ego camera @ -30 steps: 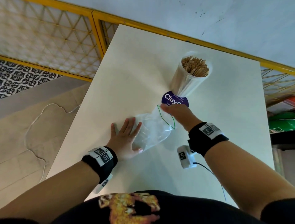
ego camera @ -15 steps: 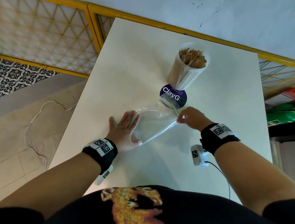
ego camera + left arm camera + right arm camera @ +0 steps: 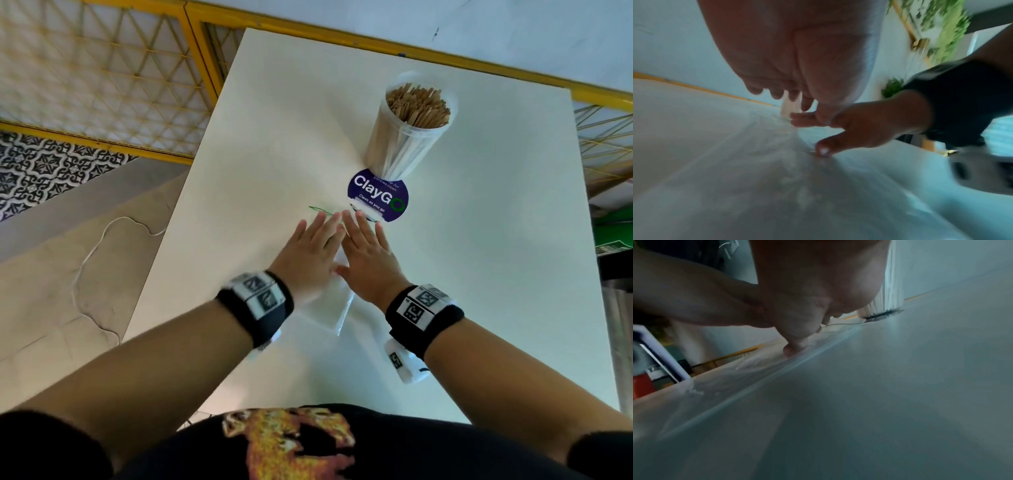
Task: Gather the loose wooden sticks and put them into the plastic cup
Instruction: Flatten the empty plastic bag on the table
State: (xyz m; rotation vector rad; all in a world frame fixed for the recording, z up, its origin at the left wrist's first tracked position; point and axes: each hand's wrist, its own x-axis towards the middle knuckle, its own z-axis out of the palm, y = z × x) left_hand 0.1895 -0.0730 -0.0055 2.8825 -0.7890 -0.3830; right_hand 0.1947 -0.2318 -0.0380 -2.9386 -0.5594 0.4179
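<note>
I see both grips flat with fingers straight: my left hand (image 3: pixel 305 255) and right hand (image 3: pixel 368 260) press side by side on a clear plastic bag (image 3: pixel 337 315) on the desk (image 3: pixel 496 240). The plastic cup (image 3: pixel 409 133) stands upright beyond them, full of wooden sticks (image 3: pixel 418 106).

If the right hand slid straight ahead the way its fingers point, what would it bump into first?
Probably the round purple sticker, which lies flat just past the right hand fingertips. Beyond it stands the cup of sticks, the first real obstacle, if the hand's line holds.
</note>
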